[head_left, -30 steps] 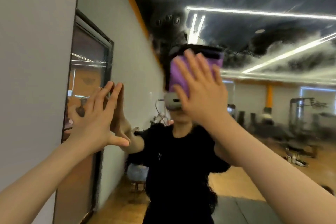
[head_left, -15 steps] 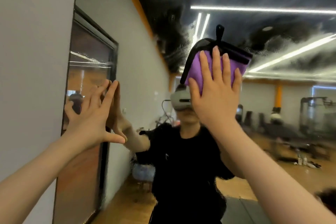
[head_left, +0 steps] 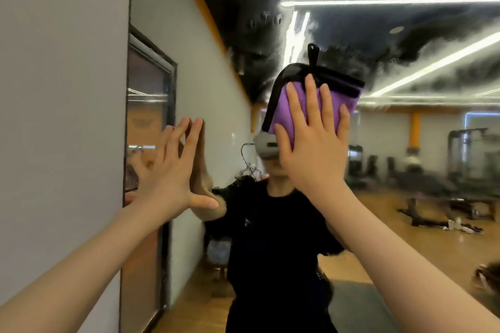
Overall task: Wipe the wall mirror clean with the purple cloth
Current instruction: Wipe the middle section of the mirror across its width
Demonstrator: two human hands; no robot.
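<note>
Now the right hand [head_left: 311, 149], flat-fingered, has pushed the purple cloth [head_left: 295, 108] rightward across the mirror [head_left: 405, 35]; left hand [head_left: 167, 178] stays flat.

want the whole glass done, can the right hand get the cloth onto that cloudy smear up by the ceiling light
Probably yes. The right hand presses the purple cloth flat on the mirror, and the cloudy smear lies just above and to the right, with nothing between them.

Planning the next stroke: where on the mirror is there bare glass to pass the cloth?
Bare glass lies between the left hand and the purple cloth under the right hand, and right of the cloth. The smeared strip above it is also open. Beside the mirror's left edge, the left hand crowds it.
</note>
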